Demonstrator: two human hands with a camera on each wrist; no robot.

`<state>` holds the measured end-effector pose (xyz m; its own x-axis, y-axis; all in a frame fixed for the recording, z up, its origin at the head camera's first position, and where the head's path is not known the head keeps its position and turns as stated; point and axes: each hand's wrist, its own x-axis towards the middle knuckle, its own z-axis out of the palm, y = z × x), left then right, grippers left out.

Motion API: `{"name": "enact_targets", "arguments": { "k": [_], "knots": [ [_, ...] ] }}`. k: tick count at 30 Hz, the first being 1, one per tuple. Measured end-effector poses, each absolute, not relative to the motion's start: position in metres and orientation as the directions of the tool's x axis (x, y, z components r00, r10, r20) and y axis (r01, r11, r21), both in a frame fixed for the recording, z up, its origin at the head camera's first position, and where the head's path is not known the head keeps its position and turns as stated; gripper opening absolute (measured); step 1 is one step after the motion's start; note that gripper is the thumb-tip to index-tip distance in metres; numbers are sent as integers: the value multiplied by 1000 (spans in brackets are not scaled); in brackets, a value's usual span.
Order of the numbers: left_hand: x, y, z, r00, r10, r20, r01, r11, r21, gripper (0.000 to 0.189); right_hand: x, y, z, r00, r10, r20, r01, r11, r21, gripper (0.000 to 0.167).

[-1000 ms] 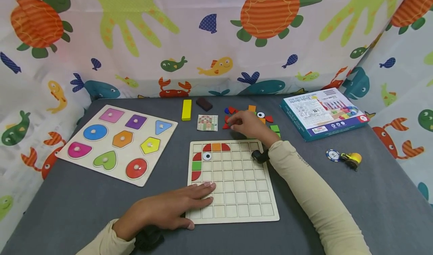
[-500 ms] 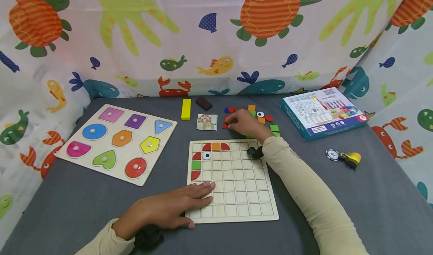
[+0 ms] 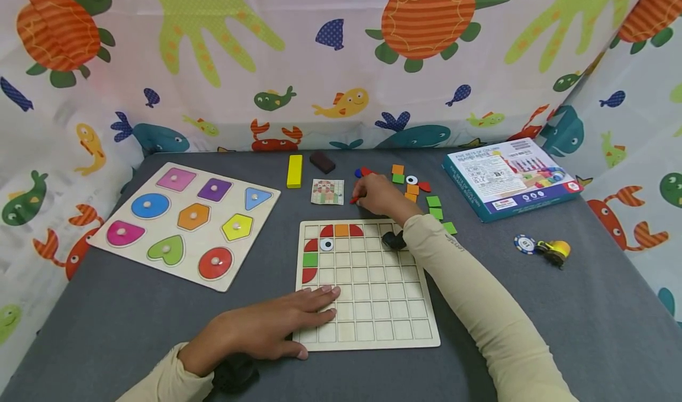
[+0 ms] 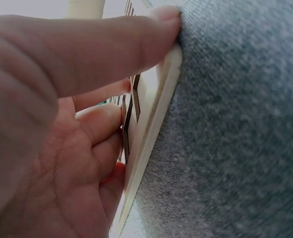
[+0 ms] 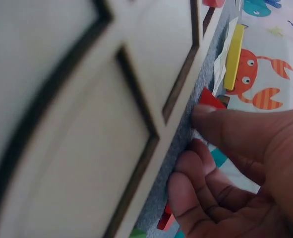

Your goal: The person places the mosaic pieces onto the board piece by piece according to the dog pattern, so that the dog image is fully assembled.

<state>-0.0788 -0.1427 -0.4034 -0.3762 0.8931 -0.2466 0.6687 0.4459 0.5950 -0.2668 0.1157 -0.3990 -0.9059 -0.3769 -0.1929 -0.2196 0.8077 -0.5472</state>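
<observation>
My left hand point(image 3: 277, 326) lies over the lower left corner of a wooden grid board point(image 3: 373, 295), fingers spread on its cells and thumb at the near edge. In the left wrist view the thumb crosses the rim of the board point(image 4: 158, 114). Beyond the board's far edge, my right hand point(image 3: 379, 196) pinches a small red piece point(image 3: 354, 200); in the right wrist view this red piece point(image 5: 210, 98) sticks out past the thumb tip. Set in the board's upper left are red quarter-round pieces, an orange square point(image 3: 341, 230), a green square point(image 3: 309, 260) and an eye tile point(image 3: 326, 244).
Several loose green squares point(image 3: 434, 202), orange squares point(image 3: 411, 193) and an eye tile point(image 3: 412, 180) lie around the right hand. A pattern card point(image 3: 327, 192), yellow block point(image 3: 294, 171) and dark brown block point(image 3: 322, 162) are behind. A shape puzzle point(image 3: 186, 224) stands left, a box point(image 3: 511, 177) right.
My right hand has drawn slightly left and toward the board, its fingertips closing on a red piece. More green squares show behind the wrist. The left hand has stayed on the board.
</observation>
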Motion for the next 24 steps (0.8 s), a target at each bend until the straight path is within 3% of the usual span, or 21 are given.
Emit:
{"name": "enact_targets", "arguments": {
  "k": [9,17,24],
  "knots": [
    [-80,-142,-405,-367,901,-231,679,429,595,73,-267,128,-399,-887,-446,-118,-297,747,-595,15],
    [-79,-142,-403,-378,894,-241,670,444,594,73,-260,132,-401,-893,-444,-77,-276,674,-685,21],
    [-79,-141,-402,-384,886,-260,647,459,608,72,-250,133,-398,-869,-488,-80,-311,666,-678,14]
  ]
}}
